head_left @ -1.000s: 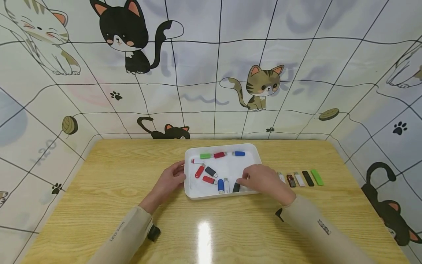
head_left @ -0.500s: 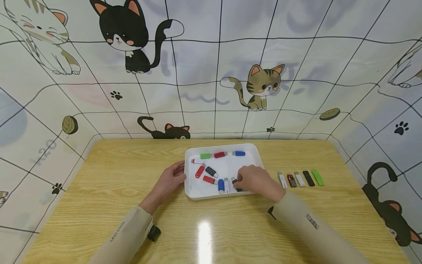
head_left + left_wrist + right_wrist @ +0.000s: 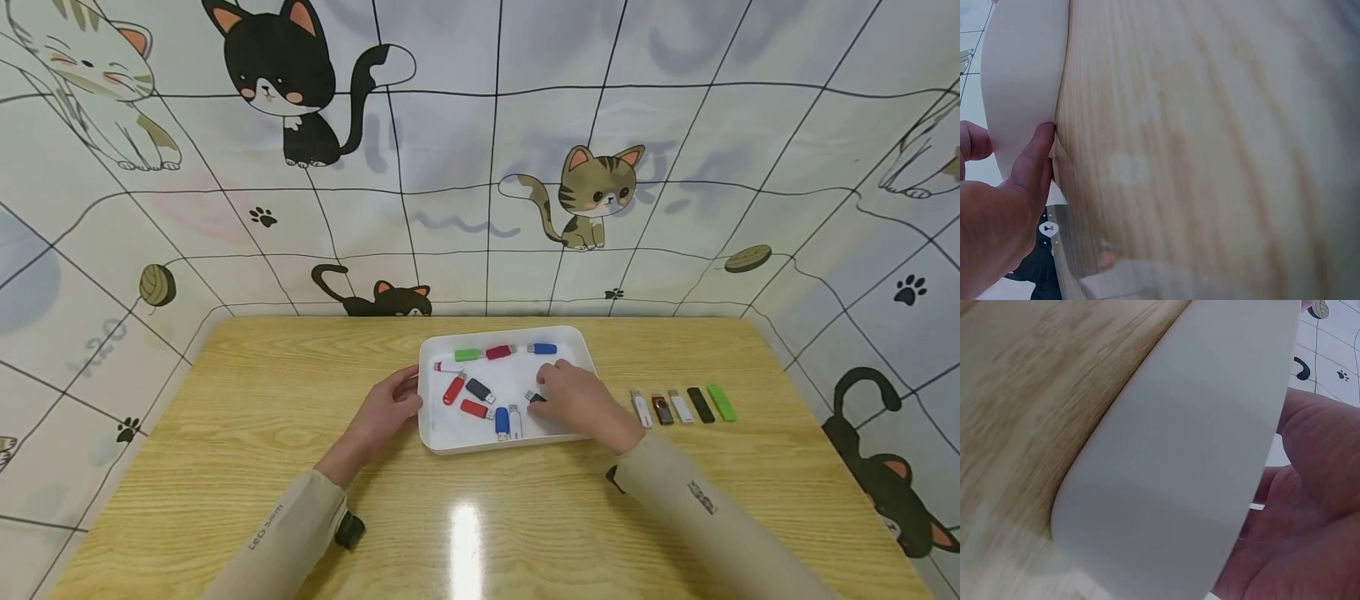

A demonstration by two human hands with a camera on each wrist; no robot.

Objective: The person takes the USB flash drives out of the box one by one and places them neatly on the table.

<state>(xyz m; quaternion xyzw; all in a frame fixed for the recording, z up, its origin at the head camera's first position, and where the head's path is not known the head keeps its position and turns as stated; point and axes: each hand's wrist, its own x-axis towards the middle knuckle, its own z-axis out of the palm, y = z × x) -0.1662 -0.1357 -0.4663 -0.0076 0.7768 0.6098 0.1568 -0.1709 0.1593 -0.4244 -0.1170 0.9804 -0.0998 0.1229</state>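
My left hand (image 3: 386, 407) grips the left side wall of the white tray (image 3: 480, 447); in the left wrist view, fingers (image 3: 1034, 156) press flat along the tray's outer wall. Over the right part of the tray, my right hand (image 3: 581, 400) has its fingers curled around a dark USB flash drive (image 3: 535, 397), whose metal plug points left and whose other end is hidden by the hand. A white flash drive (image 3: 515, 422) and a blue one (image 3: 502, 423) stand side by side near the tray's front wall. In the right wrist view, the tray wall covers the fingertips.
In the tray also lie a green drive (image 3: 467, 355), a blue drive (image 3: 542, 349), a dark one (image 3: 479, 389) and several red ones. Right of the tray, several drives stand in a row on the wooden table (image 3: 300, 367), ending with a green one (image 3: 722, 403).
My right hand has slid left, and the dark flash drive has moved from the front wall toward the tray's middle, turning so its plug points left. The left hand stays put.
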